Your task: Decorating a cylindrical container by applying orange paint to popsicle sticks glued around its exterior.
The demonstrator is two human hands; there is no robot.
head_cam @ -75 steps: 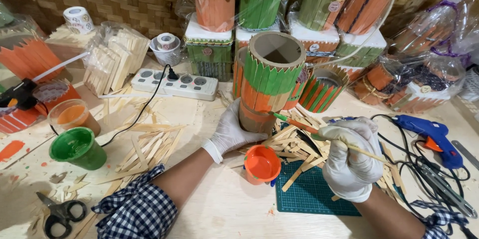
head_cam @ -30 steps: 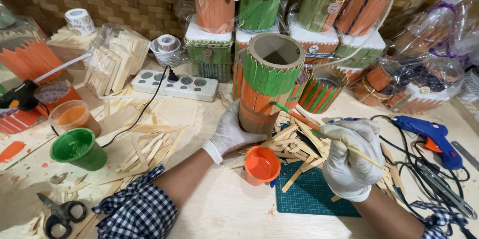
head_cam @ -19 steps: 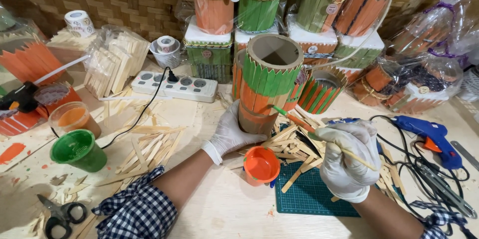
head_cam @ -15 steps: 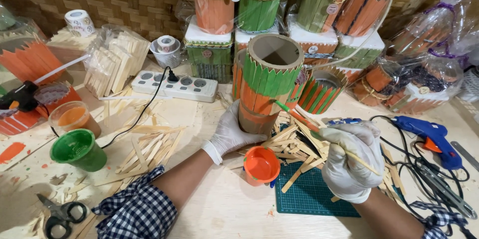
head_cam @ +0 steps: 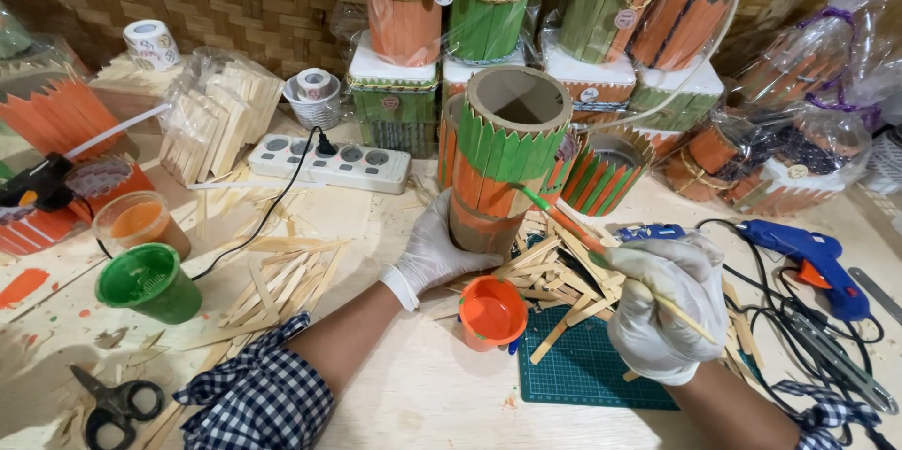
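Head view shows a tall cardboard tube point(head_cam: 503, 163) standing upright on the tabletop point(head_cam: 413, 394), with green sticks glued round its upper part and orange ones below. The left hand point(head_cam: 434, 253), in a white glove, wraps round the bottom of the tube and holds it tight. The right hand point(head_cam: 662, 304), gloved too, is closed round a thin paintbrush point(head_cam: 601, 248). The green brush tip touches the tube's right side, at the bottom edge of the green sticks.

Compared with the picture from half a second ago, the brush tip sits about the same spot on the tube, and the right hand has barely moved. The left hand keeps its grip in the same place. The tube has not tipped or slid.

Just in front of the tube stands a small orange paint cup point(head_cam: 490, 311), beside a green cutting mat point(head_cam: 587, 365). A heap of plain wooden sticks point(head_cam: 554, 271) lies to the right of the tube's base. Well to the right of the tube lies a blue glue gun point(head_cam: 808, 253). Far left of the tube stands a green paint cup point(head_cam: 148, 281), with black scissors point(head_cam: 117, 403) nearer the tabletop's front edge. Behind the tube on the left lies a white power strip point(head_cam: 329, 161).
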